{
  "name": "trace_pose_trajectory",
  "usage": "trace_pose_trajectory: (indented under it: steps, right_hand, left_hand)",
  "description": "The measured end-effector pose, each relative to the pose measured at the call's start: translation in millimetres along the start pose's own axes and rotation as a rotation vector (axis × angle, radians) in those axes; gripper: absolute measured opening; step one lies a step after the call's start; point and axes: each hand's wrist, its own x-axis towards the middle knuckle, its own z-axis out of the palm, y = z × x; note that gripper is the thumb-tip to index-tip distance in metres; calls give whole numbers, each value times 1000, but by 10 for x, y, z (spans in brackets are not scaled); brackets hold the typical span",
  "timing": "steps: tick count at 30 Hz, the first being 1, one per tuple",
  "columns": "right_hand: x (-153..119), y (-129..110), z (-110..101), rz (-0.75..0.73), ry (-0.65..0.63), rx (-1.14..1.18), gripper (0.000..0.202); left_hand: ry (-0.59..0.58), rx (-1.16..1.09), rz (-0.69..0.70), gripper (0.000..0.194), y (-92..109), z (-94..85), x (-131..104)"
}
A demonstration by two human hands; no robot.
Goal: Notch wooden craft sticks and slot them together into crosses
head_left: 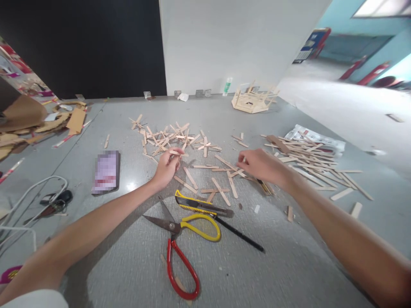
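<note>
My left hand [167, 168] is closed, pinching a short craft stick [176, 153] between thumb and fingertips just in front of a loose pile of cut craft sticks [167, 139]. Over to the right, my right hand [263, 166] is low over the table with curled fingers, its fingertips beside several scattered sticks [227, 163]; what they grip, if anything, is hidden. Between the hands lie more loose sticks [220, 191]. Closer to me are a yellow utility knife [201, 205], a thin black rod [239, 234] and open scissors [175, 227] with one yellow and one red handle.
A polygonal stick frame [252, 105] and a small glue tube [227, 87] stand at the back. Long sticks [316, 160] lie by a plastic packet [321, 139] on the right. On the left are a phone [105, 172], keys [59, 201], a white cable [35, 188] and cardboard scraps [77, 120].
</note>
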Motion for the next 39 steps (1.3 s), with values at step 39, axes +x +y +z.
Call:
trace_pose_trajectory:
  steps: [39]
  right_hand:
    - [-328, -741, 269, -844, 187, 388, 49]
  left_hand:
    - [-214, 400, 258, 34, -31, -13, -119]
